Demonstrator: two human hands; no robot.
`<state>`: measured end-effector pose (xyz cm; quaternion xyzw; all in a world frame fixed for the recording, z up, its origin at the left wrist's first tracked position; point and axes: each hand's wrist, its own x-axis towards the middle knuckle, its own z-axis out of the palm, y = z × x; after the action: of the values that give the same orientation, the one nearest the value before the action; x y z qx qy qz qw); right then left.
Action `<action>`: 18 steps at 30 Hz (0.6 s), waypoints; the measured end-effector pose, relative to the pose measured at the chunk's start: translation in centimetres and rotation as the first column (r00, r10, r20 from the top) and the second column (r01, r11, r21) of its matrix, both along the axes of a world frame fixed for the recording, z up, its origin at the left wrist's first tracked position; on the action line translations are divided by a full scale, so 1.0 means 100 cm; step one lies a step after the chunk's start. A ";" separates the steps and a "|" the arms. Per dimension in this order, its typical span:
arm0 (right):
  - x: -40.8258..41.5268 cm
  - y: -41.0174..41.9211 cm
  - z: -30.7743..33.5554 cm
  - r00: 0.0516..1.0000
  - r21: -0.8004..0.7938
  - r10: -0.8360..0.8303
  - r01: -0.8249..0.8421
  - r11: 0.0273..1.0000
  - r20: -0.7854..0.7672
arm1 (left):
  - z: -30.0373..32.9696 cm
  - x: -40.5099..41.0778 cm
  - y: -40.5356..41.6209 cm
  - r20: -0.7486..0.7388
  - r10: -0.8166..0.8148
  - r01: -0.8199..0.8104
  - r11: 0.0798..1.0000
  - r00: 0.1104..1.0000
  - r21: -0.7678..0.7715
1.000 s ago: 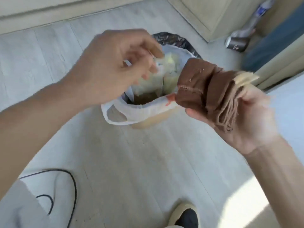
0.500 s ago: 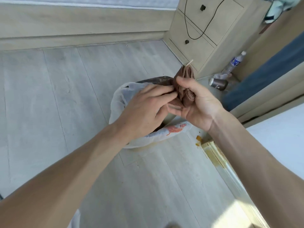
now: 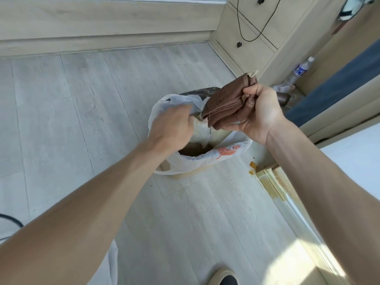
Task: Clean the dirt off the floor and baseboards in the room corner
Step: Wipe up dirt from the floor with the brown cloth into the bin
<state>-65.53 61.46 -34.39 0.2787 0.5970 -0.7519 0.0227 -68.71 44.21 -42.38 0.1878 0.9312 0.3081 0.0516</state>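
Just above the bin's rim [image 3: 186, 161], right hand [image 3: 256, 112] grips cloth [image 3: 226, 101].

Hands [image 3: 216, 118], brown cloth [image 3: 226, 101] over bin [image 3: 197, 161]

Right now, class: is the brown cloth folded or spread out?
Folded. The brown cloth shows stacked layered edges, bunched in the right hand above the bin.
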 end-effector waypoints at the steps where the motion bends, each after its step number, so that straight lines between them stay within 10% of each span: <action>1: -0.001 0.001 0.000 1.000 0.018 -0.006 0.006 1.000 0.006 | 0.007 0.000 0.001 -0.116 0.046 -0.032 0.992 0.992 0.120; 3: -0.003 0.002 -0.002 1.000 0.048 -0.011 0.011 0.999 0.003 | 0.020 0.008 0.013 -0.274 -0.009 0.099 0.943 0.962 0.317; 6: -0.004 -0.006 -0.006 1.000 0.072 -0.030 0.030 0.997 0.003 | 0.002 0.017 0.023 -0.131 -0.256 0.257 0.966 0.958 -0.012; 8: -0.003 -0.010 -0.007 0.999 0.157 -0.032 0.025 0.987 0.036 | -0.004 0.007 0.017 0.030 -0.061 0.064 0.988 0.998 -0.140; 12: -0.002 -0.014 -0.006 0.997 0.276 -0.070 0.059 0.959 0.030 | 0.021 0.013 0.029 -0.290 -0.077 0.152 0.957 0.954 0.247; 16: -0.002 -0.005 -0.007 0.995 0.365 -0.094 0.094 0.926 -0.018 | -0.001 0.005 0.019 -0.050 -0.058 0.051 0.988 0.997 -0.145; 18: 0.001 -0.003 -0.004 0.997 0.381 -0.083 0.078 0.921 -0.003 | 0.017 0.002 0.017 -0.239 0.066 -0.031 0.989 0.969 0.147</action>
<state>-65.47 61.11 -34.78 0.3073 0.7194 -0.6202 -0.0588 -68.49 45.91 -40.67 0.2044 0.9106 0.3492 -0.0840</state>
